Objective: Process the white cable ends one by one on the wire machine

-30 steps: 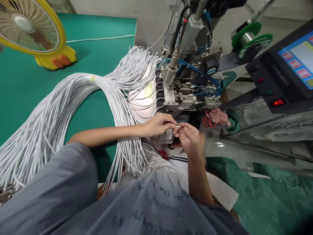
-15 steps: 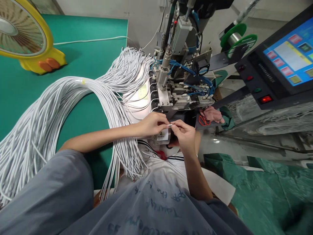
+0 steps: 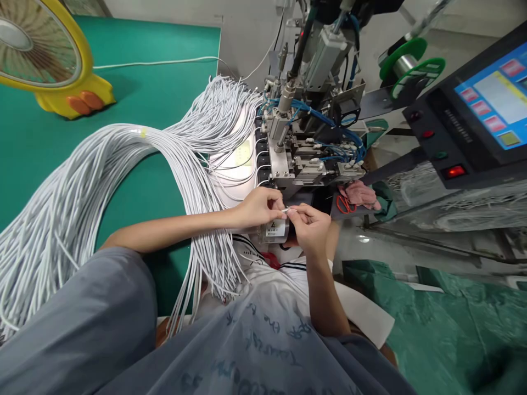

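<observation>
Fingertips of my left hand (image 3: pixel 263 207) pinch a short white cable end (image 3: pixel 285 210) in front of the machine. From the other side my right hand (image 3: pixel 309 222) pinches the same end, its thumb and forefinger meeting the left fingers. The wire tip is too small to make out. Under my left forearm runs a thick bundle of white cables (image 3: pixel 173 159), draped over the table and down toward my lap. Just below the hands stands a clear container with a white label (image 3: pixel 275 227) marked 4.
The metal machine (image 3: pixel 284 148) with blue tubes stands beyond my hands; white cables run into its black slots. A control screen (image 3: pixel 494 99) hangs at right, near a green wire spool (image 3: pixel 411 66). Red-handled scissors (image 3: pixel 345 204) and a pink cloth (image 3: pixel 359 195) lie right. A yellow fan (image 3: pixel 78 90) stands left.
The view has shifted slightly, so the machine and screen sit a little further right. Both hands stay together at the cable end, with the fingers slightly rearranged.
</observation>
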Tool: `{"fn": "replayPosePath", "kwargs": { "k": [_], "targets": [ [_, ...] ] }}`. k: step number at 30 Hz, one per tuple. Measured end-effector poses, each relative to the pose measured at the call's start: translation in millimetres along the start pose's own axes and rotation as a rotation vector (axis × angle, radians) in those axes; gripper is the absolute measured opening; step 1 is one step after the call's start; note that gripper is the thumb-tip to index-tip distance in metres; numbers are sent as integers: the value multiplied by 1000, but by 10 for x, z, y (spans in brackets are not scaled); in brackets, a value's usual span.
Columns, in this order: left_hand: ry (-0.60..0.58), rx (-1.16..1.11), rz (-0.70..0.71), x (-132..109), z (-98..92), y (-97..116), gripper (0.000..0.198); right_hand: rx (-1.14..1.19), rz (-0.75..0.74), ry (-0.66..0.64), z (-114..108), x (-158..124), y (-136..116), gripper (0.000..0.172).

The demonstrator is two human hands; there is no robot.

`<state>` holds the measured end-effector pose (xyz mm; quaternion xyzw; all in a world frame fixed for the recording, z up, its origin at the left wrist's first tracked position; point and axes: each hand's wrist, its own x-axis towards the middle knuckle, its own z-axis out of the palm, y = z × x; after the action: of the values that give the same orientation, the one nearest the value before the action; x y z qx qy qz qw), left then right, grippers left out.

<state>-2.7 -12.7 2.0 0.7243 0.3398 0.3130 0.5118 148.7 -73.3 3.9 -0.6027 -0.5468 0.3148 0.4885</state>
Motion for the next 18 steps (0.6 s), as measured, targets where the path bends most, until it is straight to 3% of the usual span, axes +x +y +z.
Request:
{"fn": "replayPosePath", "kwargs": {
  "k": [4,9,10,12,15,18],
  "targets": [
    [-8,-180,-33,11,2,-16,19,129,9,59,58,-8,109,16],
    [-306,-323,-15,86,-150,21,22,216,7,133,151,-35,188,19],
    [-322,-296,-9,96,-171,25,23,207,-7,149,167,-40,174,19],
    [-241,-155,63,102,-187,25,21,127,-63,194,179,-47,119,18],
    [-69,170,296,87,-182,9,17,-77,-186,198,121,-36,1,17],
    [-80,491,502,76,-196,-9,23,-192,-216,59,-3,21,-88,18]
  ]
}}
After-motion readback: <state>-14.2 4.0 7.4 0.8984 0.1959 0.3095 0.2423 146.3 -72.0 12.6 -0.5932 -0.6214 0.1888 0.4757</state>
